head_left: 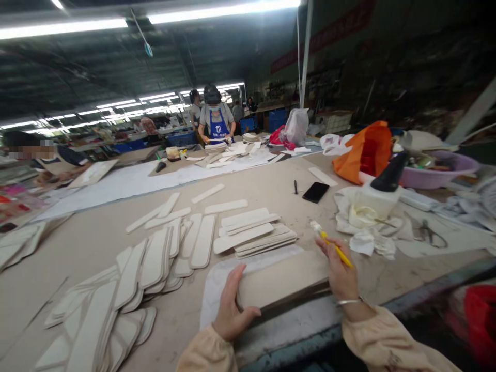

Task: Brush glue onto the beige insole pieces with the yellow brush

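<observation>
My left hand grips the left end of a low stack of long beige board pieces, thumb along the near side and fingers at the far left corner. Over the stack's right end, my right hand holds a yellow-handled brush, its whitish tip pointing away from me. A white sheet lies partly under the stack. Just beyond it is a pile of pale strips with rounded ends. More strips spread in overlapping rows to the left.
On the right stand a white plastic container with a black nozzle, scissors, an orange bag and a purple basin. A phone lies farther back. Co-workers work across the table and at the left.
</observation>
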Tool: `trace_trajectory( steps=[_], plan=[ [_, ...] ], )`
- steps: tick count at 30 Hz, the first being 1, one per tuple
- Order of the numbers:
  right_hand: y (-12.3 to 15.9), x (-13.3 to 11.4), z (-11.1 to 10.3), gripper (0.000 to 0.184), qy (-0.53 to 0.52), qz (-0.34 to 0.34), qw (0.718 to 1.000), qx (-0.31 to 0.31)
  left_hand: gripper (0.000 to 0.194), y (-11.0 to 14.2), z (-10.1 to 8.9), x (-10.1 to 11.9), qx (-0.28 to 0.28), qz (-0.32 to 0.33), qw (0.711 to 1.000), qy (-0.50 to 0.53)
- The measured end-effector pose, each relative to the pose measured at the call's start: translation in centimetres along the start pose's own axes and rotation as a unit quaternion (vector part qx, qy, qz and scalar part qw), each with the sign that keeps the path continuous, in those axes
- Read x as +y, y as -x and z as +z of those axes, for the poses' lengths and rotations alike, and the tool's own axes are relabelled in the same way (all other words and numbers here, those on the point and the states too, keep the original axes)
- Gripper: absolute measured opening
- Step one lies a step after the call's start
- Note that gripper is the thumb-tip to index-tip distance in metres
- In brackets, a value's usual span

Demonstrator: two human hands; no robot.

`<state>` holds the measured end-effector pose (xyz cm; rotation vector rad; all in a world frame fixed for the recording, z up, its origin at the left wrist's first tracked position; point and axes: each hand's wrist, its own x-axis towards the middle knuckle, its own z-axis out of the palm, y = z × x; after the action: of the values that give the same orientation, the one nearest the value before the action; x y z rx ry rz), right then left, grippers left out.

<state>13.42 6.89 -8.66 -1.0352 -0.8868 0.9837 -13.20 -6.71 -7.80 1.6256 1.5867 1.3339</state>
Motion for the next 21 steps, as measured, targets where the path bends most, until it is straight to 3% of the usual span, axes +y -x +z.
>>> trace_trajectory(
  steps=[3, 7, 12, 17, 21],
  plan=[
    [-0.3, -2.0, -1.0, 0.039, 0.029, -0.052, 0.998, -0.016, 0.096, -0.1, -0.6, 0.7, -0.029, -0.017, 0.999, 0.035],
    [1.7, -5.0, -0.9, 0.037, -0.005, 0.01, 0.997, -0.08, 0.089, 0.0, -1.0, 0.6, -0.058, -0.016, 0.998, 0.027],
    [6.7, -6.3, 2.8, 0.043, 0.048, 0.1, 0.974, -0.196, 0.083, -0.3, -0.8, 0.3, -0.047, -0.027, 0.997, 0.046],
    [9.1, -6.0, 6.2, 0.042, 0.113, 0.091, 0.953, -0.266, 0.084, -0.3, -0.7, 0.0, -0.056, -0.011, 0.998, 0.038],
    [8.7, -6.0, 6.7, 0.039, 0.204, 0.055, 0.936, -0.282, 0.088, -0.4, -0.6, 0.0, -0.051, 0.0, 0.999, 0.017]
  ],
)
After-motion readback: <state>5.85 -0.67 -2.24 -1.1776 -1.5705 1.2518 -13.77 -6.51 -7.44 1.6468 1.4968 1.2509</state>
